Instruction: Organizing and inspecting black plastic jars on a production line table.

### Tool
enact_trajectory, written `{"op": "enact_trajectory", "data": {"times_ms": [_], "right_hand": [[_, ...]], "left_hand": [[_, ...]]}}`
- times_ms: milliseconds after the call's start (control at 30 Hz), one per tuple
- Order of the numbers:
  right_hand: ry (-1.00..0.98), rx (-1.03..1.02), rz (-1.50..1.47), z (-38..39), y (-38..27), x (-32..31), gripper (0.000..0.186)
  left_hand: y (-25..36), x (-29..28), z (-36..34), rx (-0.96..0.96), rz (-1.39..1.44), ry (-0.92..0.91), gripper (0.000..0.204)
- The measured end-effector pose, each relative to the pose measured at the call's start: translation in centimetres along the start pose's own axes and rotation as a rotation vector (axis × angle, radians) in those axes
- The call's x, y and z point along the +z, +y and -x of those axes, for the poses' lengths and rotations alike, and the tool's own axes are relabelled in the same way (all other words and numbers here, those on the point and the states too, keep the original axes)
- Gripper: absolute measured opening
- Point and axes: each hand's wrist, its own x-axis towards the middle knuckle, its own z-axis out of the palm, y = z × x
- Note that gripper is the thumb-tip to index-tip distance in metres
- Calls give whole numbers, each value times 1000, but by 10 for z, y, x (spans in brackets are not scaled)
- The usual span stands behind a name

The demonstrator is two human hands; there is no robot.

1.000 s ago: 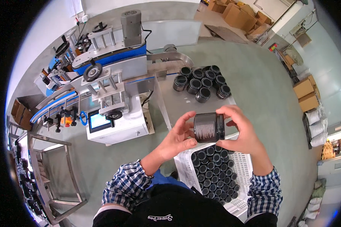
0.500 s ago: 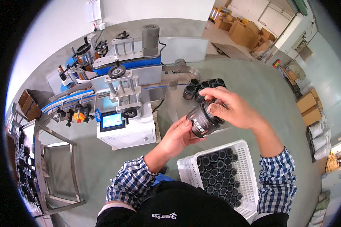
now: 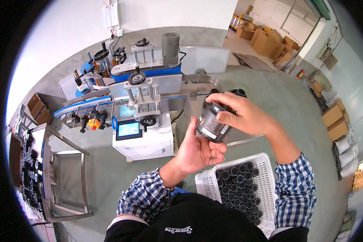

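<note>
A black plastic jar [image 3: 213,125] with a dark label is tilted in front of me, and my right hand [image 3: 246,111] grips it around the lid end. Just below the jar is my left hand [image 3: 197,153], palm up, thumb raised beside the jar and fingers loosely curled and apart. Whether the left thumb touches the jar I cannot tell. Behind my right hand, several more black jars [image 3: 238,92] stand on the metal table [image 3: 193,103], partly hidden by the hand. A white plastic basket [image 3: 266,169] full of black-lidded jars sits below my hands.
A labelling machine with a conveyor [image 3: 82,105] and a lit touch screen [image 3: 129,129] is on the left. At far left a metal-framed table [image 3: 68,153] carries many black jars. Cardboard boxes [image 3: 266,42] are piled at the back right; more boxes and white sacks [image 3: 347,149] line the right side.
The jar has turned to show another side of its label. My left hand has loosened from it and dropped lower, while my right hand keeps hold. The whole view has shifted slightly.
</note>
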Motion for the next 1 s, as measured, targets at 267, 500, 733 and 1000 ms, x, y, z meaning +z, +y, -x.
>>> {"op": "enact_trajectory", "data": {"times_ms": [267,500,733,1000], "right_hand": [[-14,33,-47,9,9,6,60],[-118,168,-222,54,38,17,64],[288,727,-381,210,133,129,65],[784,1626,-627,348,235,329,73]], "left_hand": [[-7,1,1,-35,7,146,97],[-27,-37,-12,-205,-155,234,96],[-69,-104,-33,-413,-426,501,67],[-92,-144,-14,-503,-454,817,41]]}}
